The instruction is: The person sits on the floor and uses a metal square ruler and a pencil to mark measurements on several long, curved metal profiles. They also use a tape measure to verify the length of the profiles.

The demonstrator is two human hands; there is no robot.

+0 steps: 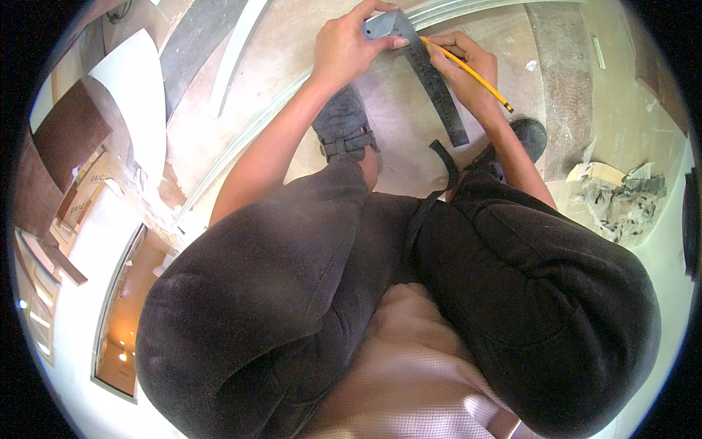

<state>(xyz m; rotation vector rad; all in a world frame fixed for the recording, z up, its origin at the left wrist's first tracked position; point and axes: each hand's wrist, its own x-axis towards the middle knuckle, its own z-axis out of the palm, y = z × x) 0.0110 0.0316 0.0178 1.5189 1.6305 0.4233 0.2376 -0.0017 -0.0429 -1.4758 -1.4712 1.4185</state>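
My left hand (345, 45) is closed on the grey stock of a try square (436, 91), thumb pressed near the corner. Its dark blade slants down to the right, back toward my feet. At the far end the square lies against long pale metal strips (482, 6) on the floor. Just right of the blade, my right hand (472, 69) pinches a yellow pencil (482, 81). The pencil's tip points up and left, at the blade's right edge. Whether a mark is there is too small to tell.
My shoes, left (344, 124) and right (531, 139), stand either side of the blade; a black strap (444, 164) hangs between my knees. A heap of crumpled scrap (621, 197) lies right. White panel (135, 91), grey board (201, 47) and brown boards (69, 128) lie left.
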